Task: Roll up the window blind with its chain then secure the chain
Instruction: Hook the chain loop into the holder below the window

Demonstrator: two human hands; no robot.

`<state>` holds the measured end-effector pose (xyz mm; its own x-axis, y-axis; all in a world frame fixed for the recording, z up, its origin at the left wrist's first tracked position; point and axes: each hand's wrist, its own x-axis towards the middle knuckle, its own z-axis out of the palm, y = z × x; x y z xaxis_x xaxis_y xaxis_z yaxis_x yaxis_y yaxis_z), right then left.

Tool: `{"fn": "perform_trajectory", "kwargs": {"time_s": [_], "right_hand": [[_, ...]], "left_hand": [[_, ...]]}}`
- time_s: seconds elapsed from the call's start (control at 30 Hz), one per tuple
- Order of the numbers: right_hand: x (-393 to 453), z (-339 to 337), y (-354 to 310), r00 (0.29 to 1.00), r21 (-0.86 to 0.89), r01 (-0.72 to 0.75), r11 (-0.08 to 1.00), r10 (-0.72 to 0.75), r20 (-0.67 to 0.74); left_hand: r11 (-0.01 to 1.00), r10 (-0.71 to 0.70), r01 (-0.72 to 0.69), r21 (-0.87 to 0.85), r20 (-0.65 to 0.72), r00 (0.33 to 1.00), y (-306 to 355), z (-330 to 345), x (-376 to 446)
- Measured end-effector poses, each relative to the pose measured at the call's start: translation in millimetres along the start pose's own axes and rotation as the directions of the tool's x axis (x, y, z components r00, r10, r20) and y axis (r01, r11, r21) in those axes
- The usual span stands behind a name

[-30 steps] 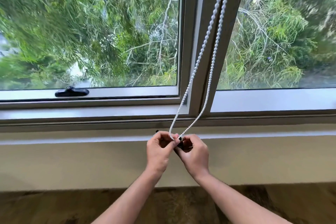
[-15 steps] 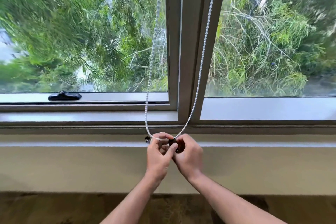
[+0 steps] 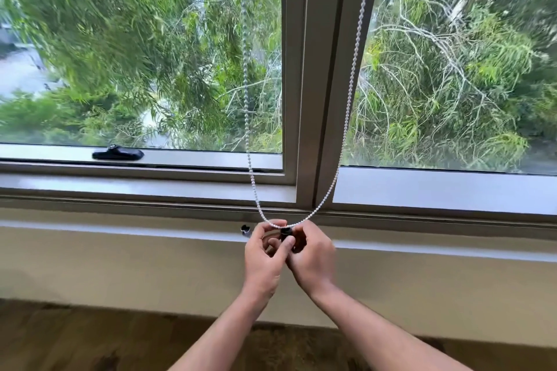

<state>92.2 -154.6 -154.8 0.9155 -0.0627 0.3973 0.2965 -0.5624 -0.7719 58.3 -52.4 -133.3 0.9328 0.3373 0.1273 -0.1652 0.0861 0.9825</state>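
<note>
A white bead chain [image 3: 349, 99] hangs in a long loop from above the frame, its two strands spread apart across the window. The bottom of the loop rests at my hands, just below the sill. My left hand [image 3: 265, 256] and my right hand [image 3: 313, 256] are pressed together there, fingers closed around a small black chain clip [image 3: 284, 232] with the loop running over it. A second small black fitting [image 3: 245, 229] sits on the wall just left of my left hand. The blind itself is out of view.
The grey window frame has a vertical mullion [image 3: 316, 69] between two panes, with trees outside. A black window latch [image 3: 118, 153] lies on the lower left sash. Below the sill [image 3: 120, 190] are a cream wall [image 3: 120, 265] and a brown floor [image 3: 90, 340].
The chain's two strands, close together a second ago, have spread wide, the left one swinging out over the left pane. Both hands stay at the clip below the sill.
</note>
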Motion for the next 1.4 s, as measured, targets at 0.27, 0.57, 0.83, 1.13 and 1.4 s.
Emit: {"fn": "perform_trajectory", "kwargs": {"time_s": [0.27, 0.57, 0.83, 1.13, 1.4], "right_hand": [[-1, 4, 0, 1.000, 0.024, 0.012, 1.000, -0.012, 0.013], [-5, -1, 6, 0.983, 0.207, 0.109, 0.972, -0.136, 0.122], [0, 18, 11, 0.988, 0.243, -0.039, 0.969, 0.001, 0.155], [22, 62, 3, 0.916, -0.042, 0.041, 0.998, -0.021, 0.400], [33, 93, -9, 0.800, -0.159, 0.372, 0.915, -0.228, 0.556]], "left_hand": [[0.999, -0.037, 0.037, -0.011, -0.014, 0.999, -5, -3, 1], [0.994, -0.058, 0.055, -0.096, -0.024, 0.998, 0, -16, 10], [0.989, -0.080, 0.069, -0.128, -0.081, 0.993, 11, -44, 11], [0.992, -0.058, 0.043, -0.116, -0.131, 0.990, 19, -79, 21], [0.995, -0.038, 0.023, -0.101, -0.155, 0.987, 17, -105, 29]]}}
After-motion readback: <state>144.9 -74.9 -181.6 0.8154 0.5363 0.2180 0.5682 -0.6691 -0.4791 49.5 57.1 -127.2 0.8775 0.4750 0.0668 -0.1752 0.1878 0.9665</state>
